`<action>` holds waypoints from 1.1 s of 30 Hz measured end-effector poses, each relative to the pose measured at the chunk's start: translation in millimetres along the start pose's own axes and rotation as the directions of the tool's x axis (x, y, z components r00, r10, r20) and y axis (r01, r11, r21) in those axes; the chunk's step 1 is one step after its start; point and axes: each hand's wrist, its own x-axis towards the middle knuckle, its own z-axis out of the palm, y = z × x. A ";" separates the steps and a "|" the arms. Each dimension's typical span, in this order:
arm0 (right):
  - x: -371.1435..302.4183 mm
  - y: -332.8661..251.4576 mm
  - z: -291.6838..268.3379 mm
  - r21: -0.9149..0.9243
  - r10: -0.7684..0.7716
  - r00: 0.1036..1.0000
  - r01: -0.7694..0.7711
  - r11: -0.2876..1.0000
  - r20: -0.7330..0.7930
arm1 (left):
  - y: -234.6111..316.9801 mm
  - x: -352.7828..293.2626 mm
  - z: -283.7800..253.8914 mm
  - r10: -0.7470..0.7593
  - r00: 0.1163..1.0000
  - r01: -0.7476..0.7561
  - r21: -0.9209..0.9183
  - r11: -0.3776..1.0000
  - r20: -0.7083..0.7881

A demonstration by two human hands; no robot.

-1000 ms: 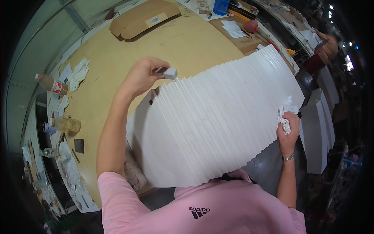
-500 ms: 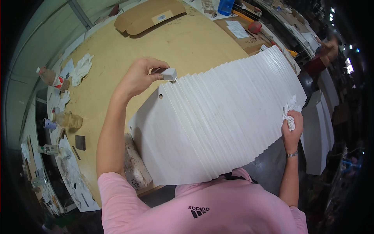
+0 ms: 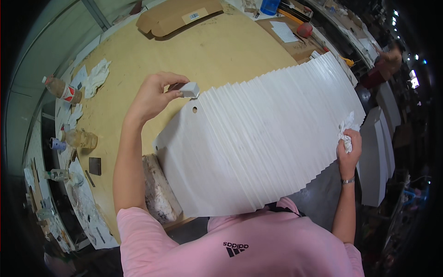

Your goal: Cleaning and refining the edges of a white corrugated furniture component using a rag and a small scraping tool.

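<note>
A fanned stack of overlapping pale grey-white panels (image 3: 272, 134) spreads from the table's near side out to the right. Its leftmost panel (image 3: 184, 171) lies most exposed, with a round hole near its far corner and another on its left edge. Pinched between the thumb and fingers of my left hand (image 3: 152, 94) is a small block (image 3: 190, 89), white at one end and dark at the other. The block is by that panel's far corner; whether they touch, I cannot tell. At the stack's right end, my right hand (image 3: 349, 150) grips a crumpled white cloth (image 3: 347, 130) against the panels.
A stained, wrapped block (image 3: 160, 191) sits beside the panels' left edge. An open cardboard box (image 3: 180, 21) lies at the far side. Bottles (image 3: 62, 91), white gloves (image 3: 98, 77) and a dark square block (image 3: 95, 166) line the left. Another person (image 3: 387, 64) is at far right.
My left hand has moved slightly left with the block. My right hand and the cloth have shifted a little to the right.
</note>
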 end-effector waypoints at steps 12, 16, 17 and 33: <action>8.0 6.5 7.6 -0.070 -0.065 0.995 0.059 0.996 -0.081 | 53.4 -56.9 33.4 0.122 0.975 -0.132 -0.041 0.990 -0.186; 5.1 11.4 8.6 -0.043 -0.063 0.992 0.059 0.997 -0.106 | 101.7 -93.5 67.8 0.250 0.961 -0.250 0.010 0.968 -0.116; 3.6 11.1 8.0 -0.029 -0.062 0.992 0.059 0.998 -0.106 | 111.7 -100.8 77.0 0.251 0.961 -0.250 0.018 0.968 -0.117; -80.2 89.7 -28.4 0.261 0.130 0.992 -0.125 0.957 -0.002 | 209.9 -158.4 250.3 0.270 0.920 -0.196 0.264 0.944 -0.282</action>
